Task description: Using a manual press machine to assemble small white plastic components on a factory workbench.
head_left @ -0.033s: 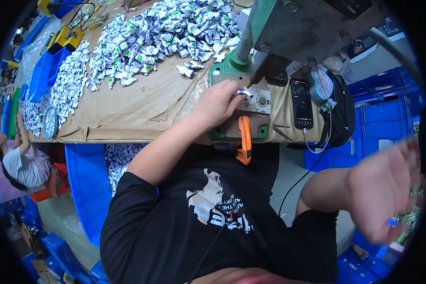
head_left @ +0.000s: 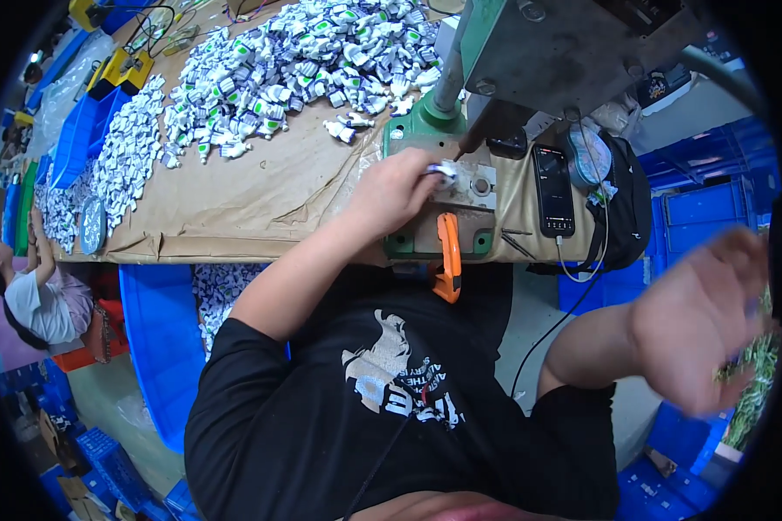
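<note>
My left hand (head_left: 395,193) is closed on a small white-and-blue plastic piece (head_left: 446,172), its fingers pinching it over the metal plate (head_left: 471,193) of a green bench press (head_left: 444,113). The press's dark ram (head_left: 478,130) comes down close beside the piece. My right hand (head_left: 691,334) is raised at the far right, next to a dark upright edge (head_left: 778,260). Its fingers are smeared by motion, and whether they grip anything is hidden. An orange-handled tool (head_left: 449,258) lies at the front of the press base.
A large heap of similar white-and-blue pieces (head_left: 304,65) covers the back of the paper-covered table (head_left: 261,195). Right of the press are a phone (head_left: 554,191) with a cable and a black bag (head_left: 626,200). A blue bin (head_left: 155,347) stands below; another person (head_left: 48,295) sits far left.
My right hand has risen a little. The piece in my left hand shows slightly more of its white side, and my left hand has shifted only slightly.
</note>
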Demonstrator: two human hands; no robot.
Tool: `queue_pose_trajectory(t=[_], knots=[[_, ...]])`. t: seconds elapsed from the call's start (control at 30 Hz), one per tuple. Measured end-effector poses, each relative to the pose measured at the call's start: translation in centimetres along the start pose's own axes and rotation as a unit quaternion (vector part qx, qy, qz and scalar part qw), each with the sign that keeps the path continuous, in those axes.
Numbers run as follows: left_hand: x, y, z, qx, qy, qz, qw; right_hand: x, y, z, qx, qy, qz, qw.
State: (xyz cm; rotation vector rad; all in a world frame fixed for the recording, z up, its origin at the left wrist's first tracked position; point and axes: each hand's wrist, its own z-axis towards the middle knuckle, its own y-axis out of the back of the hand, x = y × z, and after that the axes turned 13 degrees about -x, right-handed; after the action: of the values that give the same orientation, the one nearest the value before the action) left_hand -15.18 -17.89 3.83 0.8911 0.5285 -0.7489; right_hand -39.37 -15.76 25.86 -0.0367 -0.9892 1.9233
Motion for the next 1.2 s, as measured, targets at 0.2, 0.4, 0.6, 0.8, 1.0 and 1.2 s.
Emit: queue_pose_trajectory(t=[0.2,0.4,0.6,0.8,1.0,1.2], knots=[[6.9,10.3,-3.7,0.115,0.197,-0.085,0.97,-4.8,8.2,-5.1,-0.038,-0.321,-0.01,0.946],[9.9,18.7,-5.3,0.139,0.264,-0.372,0.879,-6.1,12.0,-9.1,-0.02,-0.428,0.027,0.903],[10.1,11.9,-2.1,0.071,0.249,-0.062,0.964,-9.2,7.7,-16.0,0.185,-0.357,-0.304,0.864],[11.3,6.0,2.8,-0.077,0.109,0.083,0.988,-9.9,6.8,-16.5,0.383,-0.144,-0.375,0.831],[11.6,6.1,3.3,0.044,0.065,0.199,0.977,-9.7,7.2,-17.5,0.396,-0.075,-0.414,0.816],[7.3,6.8,3.9,0.151,0.17,0.327,0.917,-9.3,6.7,-17.1,0.314,-0.13,-0.463,0.819]])
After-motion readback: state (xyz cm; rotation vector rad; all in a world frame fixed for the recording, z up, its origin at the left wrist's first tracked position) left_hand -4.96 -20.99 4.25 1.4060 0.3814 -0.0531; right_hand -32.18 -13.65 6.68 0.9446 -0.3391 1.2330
